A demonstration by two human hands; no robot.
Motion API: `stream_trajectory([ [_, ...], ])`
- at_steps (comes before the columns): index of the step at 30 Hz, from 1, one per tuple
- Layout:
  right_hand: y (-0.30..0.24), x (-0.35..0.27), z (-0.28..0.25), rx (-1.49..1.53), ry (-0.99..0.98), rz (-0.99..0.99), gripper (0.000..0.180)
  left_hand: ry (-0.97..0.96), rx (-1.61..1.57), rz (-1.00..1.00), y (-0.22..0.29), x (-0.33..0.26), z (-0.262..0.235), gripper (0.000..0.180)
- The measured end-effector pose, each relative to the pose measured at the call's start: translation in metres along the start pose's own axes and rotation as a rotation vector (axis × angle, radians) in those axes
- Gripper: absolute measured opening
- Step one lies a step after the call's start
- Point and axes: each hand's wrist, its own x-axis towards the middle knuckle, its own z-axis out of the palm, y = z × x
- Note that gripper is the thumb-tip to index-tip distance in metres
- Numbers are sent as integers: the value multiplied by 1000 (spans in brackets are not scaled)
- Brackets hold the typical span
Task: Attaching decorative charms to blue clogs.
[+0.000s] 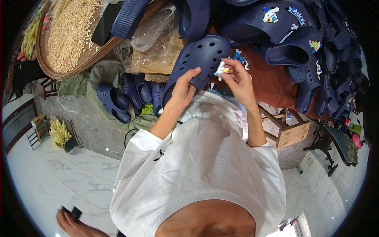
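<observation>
The right hand's fingers (231, 71) are pinched together on a small white figure charm (220, 71), held at the edge of a navy foam clog (199, 59); the left hand (184, 87) clamps that clog by its rim, thumb on top. Pressing well likely means lining the charm's stud squarely over one round hole, with the clog braced. The clog looks smooth, rubbery and perforated; more decorated clogs (292, 35) pile beside it on a rust cloth (272, 83).

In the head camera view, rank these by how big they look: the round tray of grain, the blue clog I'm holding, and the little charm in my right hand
1. Round tray of grain, though the picture's edge cuts it off.
2. Blue clog, held by the left hand.
3. Little charm, pinched in the right hand, by far the smallest.
</observation>
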Motion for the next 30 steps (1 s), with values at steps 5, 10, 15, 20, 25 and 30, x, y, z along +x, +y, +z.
stream_trajectory([
  [5,-10,17,5,-213,27,-82,32,15,-29,-24,-3,5,-8,38],
  [10,-18,12,11,-530,102,-203,25,22,8,21,-4,4,-5,38],
  [15,-12,1,23,-704,123,-419,29,55,1,-27,0,0,-2,31],
  [20,-17,-6,35,-367,229,-104,27,89,-7,-56,-1,1,-4,20],
  [25,3,-4,38,-681,270,-448,25,96,12,-67,-2,2,-5,17],
  [30,8,-2,34,-800,298,-563,25,89,16,-100,0,2,-9,16],
])
